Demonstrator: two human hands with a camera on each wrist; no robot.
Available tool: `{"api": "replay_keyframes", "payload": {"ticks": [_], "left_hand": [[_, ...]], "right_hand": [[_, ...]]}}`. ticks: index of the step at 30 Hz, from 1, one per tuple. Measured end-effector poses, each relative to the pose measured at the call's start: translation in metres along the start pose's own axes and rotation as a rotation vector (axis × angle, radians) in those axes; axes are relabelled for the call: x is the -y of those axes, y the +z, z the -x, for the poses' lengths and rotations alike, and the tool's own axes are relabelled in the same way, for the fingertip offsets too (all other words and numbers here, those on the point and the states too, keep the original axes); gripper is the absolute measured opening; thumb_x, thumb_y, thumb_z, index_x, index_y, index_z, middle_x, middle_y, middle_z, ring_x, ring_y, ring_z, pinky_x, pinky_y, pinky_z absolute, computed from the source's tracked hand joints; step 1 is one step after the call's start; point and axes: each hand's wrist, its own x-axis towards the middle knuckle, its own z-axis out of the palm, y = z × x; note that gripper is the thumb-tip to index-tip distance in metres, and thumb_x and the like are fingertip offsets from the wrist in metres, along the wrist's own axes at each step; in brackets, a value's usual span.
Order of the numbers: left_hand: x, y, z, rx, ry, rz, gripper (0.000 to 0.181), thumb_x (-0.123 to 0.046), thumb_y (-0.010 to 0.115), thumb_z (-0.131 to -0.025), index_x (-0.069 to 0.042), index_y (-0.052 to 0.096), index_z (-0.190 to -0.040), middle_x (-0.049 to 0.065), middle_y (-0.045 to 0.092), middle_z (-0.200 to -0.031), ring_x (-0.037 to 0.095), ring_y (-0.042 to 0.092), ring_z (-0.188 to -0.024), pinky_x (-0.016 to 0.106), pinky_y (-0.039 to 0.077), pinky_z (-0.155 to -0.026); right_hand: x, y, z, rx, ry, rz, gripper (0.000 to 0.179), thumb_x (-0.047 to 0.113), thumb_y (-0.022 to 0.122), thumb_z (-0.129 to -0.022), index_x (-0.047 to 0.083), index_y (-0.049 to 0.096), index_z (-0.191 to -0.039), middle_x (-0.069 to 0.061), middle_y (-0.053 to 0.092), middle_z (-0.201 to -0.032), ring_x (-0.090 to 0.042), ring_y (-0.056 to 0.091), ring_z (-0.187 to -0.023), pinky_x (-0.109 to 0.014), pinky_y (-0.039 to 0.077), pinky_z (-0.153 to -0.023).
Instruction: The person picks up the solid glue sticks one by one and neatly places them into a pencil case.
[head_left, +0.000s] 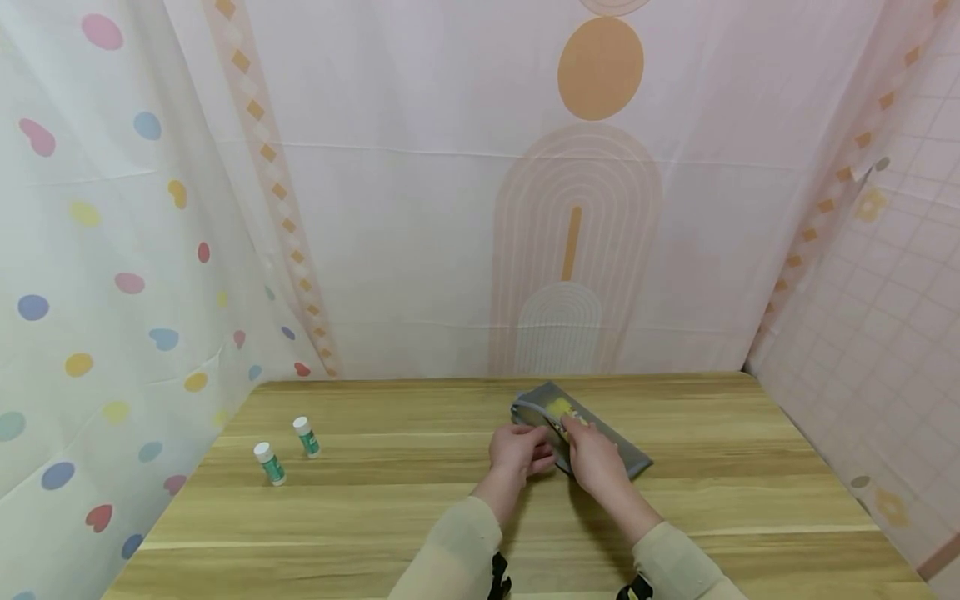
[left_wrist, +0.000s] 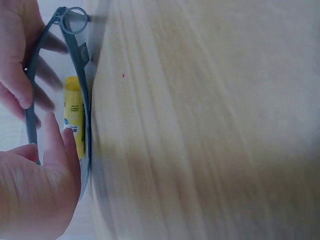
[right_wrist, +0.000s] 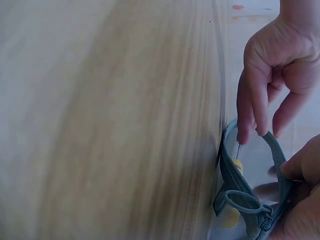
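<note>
A grey mesh zip pouch [head_left: 632,460] lies slanted on the wooden table, its zip [left_wrist: 86,107] parted wide. My right hand [head_left: 596,458] grips one edge of the opening, thumb outside and fingers inside. At the mouth is my left hand [head_left: 513,454], its fingers fairly straight and dipping into the gap. Inside the pouch a yellow tube [left_wrist: 74,112] with printed writing, like a glue stick, lies close beside the left fingertips. A round ring pull [right_wrist: 229,196] hangs at the zip's end in the right wrist view.
Two small white-capped tubes with green labels, one nearer [head_left: 270,464] and one farther [head_left: 307,437], stand on the left of the table [head_left: 375,517]. Patterned curtains [head_left: 405,250] hang behind and on both sides.
</note>
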Motion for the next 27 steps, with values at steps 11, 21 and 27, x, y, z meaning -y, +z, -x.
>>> {"api": "replay_keyframes", "payload": {"ticks": [11,21,27], "left_hand": [[-0.005,-0.013,0.004,0.034,0.014,-0.015,0.033,-0.003,0.065,-0.093,0.015,0.056,-0.12,0.023,0.066,-0.095,0.019,0.066,-0.071,0.038,0.062,-0.066],[-0.012,-0.018,0.011,0.028,0.031,-0.025,0.027,-0.002,0.065,-0.092,0.011,0.057,-0.116,0.023,0.068,-0.099,0.016,0.067,-0.069,0.034,0.061,-0.062],[-0.018,-0.019,0.015,0.039,0.035,-0.014,0.025,-0.003,0.065,-0.093,0.009,0.058,-0.114,0.018,0.069,-0.096,0.015,0.066,-0.068,0.033,0.061,-0.061]], "right_hand": [[0.0,0.0,0.0,0.006,0.002,0.0,0.03,0.0,0.053,-0.098,0.0,0.061,-0.128,-0.026,0.062,-0.125,-0.054,0.057,-0.112,-0.078,0.044,-0.08],[-0.001,0.0,0.0,0.005,0.005,-0.003,0.03,0.001,0.053,-0.098,0.0,0.06,-0.128,-0.025,0.061,-0.127,-0.054,0.056,-0.112,-0.079,0.043,-0.081],[0.0,0.0,0.0,-0.003,-0.003,-0.003,0.031,0.0,0.053,-0.098,-0.001,0.06,-0.127,-0.026,0.062,-0.125,-0.055,0.057,-0.111,-0.078,0.043,-0.08]]}}
